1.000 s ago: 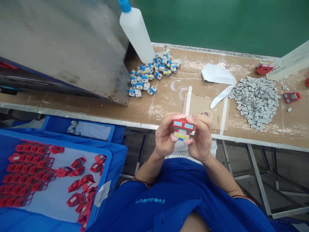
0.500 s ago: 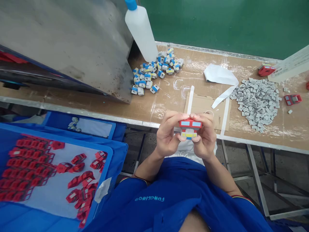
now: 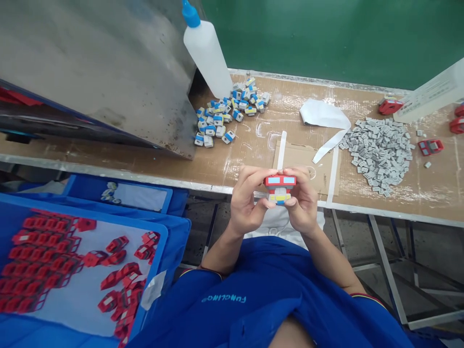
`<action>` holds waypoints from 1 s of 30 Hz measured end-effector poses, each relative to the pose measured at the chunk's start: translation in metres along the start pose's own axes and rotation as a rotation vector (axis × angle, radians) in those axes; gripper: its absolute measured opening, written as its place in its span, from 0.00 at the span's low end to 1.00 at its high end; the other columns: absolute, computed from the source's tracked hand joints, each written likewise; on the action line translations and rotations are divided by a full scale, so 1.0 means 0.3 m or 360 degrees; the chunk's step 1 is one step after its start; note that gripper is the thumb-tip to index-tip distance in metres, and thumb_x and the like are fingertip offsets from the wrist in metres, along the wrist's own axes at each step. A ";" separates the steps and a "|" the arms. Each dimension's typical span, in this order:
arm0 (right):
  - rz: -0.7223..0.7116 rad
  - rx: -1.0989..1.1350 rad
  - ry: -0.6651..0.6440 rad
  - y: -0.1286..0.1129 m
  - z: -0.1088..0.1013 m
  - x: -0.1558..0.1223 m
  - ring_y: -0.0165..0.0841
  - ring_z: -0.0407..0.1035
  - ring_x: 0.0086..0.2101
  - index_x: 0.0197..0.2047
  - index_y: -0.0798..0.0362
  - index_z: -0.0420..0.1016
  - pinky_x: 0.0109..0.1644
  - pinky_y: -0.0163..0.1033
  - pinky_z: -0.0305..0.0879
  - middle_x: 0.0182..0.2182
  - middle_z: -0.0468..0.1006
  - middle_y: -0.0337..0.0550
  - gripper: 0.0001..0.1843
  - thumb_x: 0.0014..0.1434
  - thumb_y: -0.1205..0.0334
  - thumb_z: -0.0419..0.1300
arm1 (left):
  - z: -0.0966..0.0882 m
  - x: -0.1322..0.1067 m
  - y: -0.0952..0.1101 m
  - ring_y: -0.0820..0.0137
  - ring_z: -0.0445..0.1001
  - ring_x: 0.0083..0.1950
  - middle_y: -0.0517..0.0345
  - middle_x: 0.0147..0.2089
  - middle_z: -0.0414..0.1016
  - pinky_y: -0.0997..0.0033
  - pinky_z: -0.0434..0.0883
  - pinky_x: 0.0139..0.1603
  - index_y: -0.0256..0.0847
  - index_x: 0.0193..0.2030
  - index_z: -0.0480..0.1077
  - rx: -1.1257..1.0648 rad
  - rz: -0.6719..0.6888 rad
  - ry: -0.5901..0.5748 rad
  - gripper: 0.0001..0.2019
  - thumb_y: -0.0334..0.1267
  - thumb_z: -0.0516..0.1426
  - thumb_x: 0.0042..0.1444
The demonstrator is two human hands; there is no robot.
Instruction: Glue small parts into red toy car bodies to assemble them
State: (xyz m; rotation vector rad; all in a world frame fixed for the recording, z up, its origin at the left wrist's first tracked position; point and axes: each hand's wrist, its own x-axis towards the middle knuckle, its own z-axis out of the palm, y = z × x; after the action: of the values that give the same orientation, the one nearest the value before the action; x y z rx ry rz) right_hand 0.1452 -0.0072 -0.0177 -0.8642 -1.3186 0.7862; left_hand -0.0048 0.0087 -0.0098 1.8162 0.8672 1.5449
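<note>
Two bare hands closed together on a small plastic block [image 3: 280,189], just past the edge of the worktop [image 3: 253,157]. The fingers [image 3: 253,178] of the left hand [image 3: 248,203] wrapped the block's left side, and those of the right hand [image 3: 302,205] wrapped its right side, all curled in narrow and holding it. The block stood upright between the fingertips, with a red top showing two pale blue windows above a grey body with a yellow and blue band.

Just beyond the fingers lay a cardboard sheet [image 3: 300,157], and a curled white paper strip [image 3: 324,116] lay past it. Ahead and left of the fingers, a heap of blue-and-white plastic parts [image 3: 228,113] lay against a white squeeze bottle [image 3: 206,58] with a blue cap, beside a tilted steel sheet [image 3: 97,72]. Ahead and right of the fingers lay a heap of small grey pieces [image 3: 379,154], with a red piece [image 3: 430,147] past it. Below and left of the fingers, a blue tray [image 3: 165,241] held rows of red parts [image 3: 47,266].
</note>
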 end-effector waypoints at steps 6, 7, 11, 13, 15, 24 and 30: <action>0.0005 0.0023 -0.0026 -0.001 0.006 0.000 0.40 0.76 0.47 0.65 0.40 0.77 0.50 0.48 0.80 0.49 0.78 0.45 0.25 0.72 0.38 0.62 | 0.002 -0.001 0.009 0.65 0.74 0.47 0.53 0.50 0.78 0.66 0.72 0.45 0.44 0.66 0.76 0.0000 -0.0007 0.0047 0.26 0.60 0.60 0.71; 0.0007 0.0035 -0.0024 -0.002 0.007 -0.001 0.40 0.76 0.47 0.66 0.40 0.78 0.50 0.48 0.80 0.49 0.78 0.45 0.25 0.72 0.38 0.62 | 0.001 0.000 0.011 0.65 0.74 0.46 0.52 0.50 0.78 0.66 0.72 0.45 0.44 0.66 0.76 0.0009 0.0000 0.0045 0.27 0.60 0.59 0.72; 0.0025 0.0078 -0.0012 -0.004 0.009 -0.010 0.40 0.76 0.47 0.66 0.39 0.78 0.49 0.48 0.80 0.48 0.77 0.45 0.26 0.71 0.37 0.63 | -0.005 0.001 0.016 0.65 0.74 0.46 0.52 0.52 0.78 0.65 0.73 0.45 0.44 0.66 0.75 0.0053 0.0038 0.0015 0.26 0.59 0.59 0.72; 0.0033 0.0080 -0.0003 -0.002 0.007 -0.016 0.41 0.76 0.48 0.66 0.39 0.78 0.50 0.49 0.80 0.49 0.76 0.45 0.27 0.71 0.36 0.63 | -0.005 0.000 0.017 0.65 0.74 0.47 0.52 0.52 0.78 0.65 0.74 0.45 0.45 0.67 0.75 0.0079 0.0055 0.0007 0.26 0.59 0.58 0.73; 0.0036 0.0071 0.0008 0.002 0.004 -0.022 0.42 0.77 0.49 0.66 0.39 0.78 0.52 0.50 0.81 0.49 0.76 0.45 0.27 0.71 0.36 0.63 | -0.003 -0.001 0.016 0.65 0.75 0.47 0.51 0.52 0.78 0.65 0.75 0.45 0.45 0.67 0.75 0.0107 0.0067 0.0013 0.26 0.59 0.58 0.73; 0.0051 0.0107 0.0012 0.011 0.002 -0.014 0.41 0.77 0.50 0.66 0.38 0.78 0.52 0.49 0.82 0.50 0.76 0.45 0.28 0.70 0.35 0.62 | 0.009 0.007 0.022 0.66 0.75 0.46 0.52 0.51 0.78 0.66 0.75 0.43 0.45 0.67 0.75 0.0123 0.0066 0.0038 0.26 0.60 0.57 0.73; 0.0088 0.0028 -0.0002 0.021 -0.010 -0.005 0.42 0.78 0.47 0.62 0.40 0.78 0.50 0.50 0.83 0.47 0.75 0.45 0.30 0.68 0.30 0.62 | 0.009 0.015 0.029 0.65 0.76 0.45 0.51 0.51 0.78 0.65 0.76 0.43 0.45 0.67 0.75 0.0230 0.0097 0.0048 0.27 0.61 0.56 0.73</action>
State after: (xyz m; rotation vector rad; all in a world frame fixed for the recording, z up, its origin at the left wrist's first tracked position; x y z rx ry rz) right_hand 0.1480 -0.0058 -0.0240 -0.8893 -1.2916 0.8409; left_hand -0.0009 0.0067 -0.0007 1.9418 0.9685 1.5869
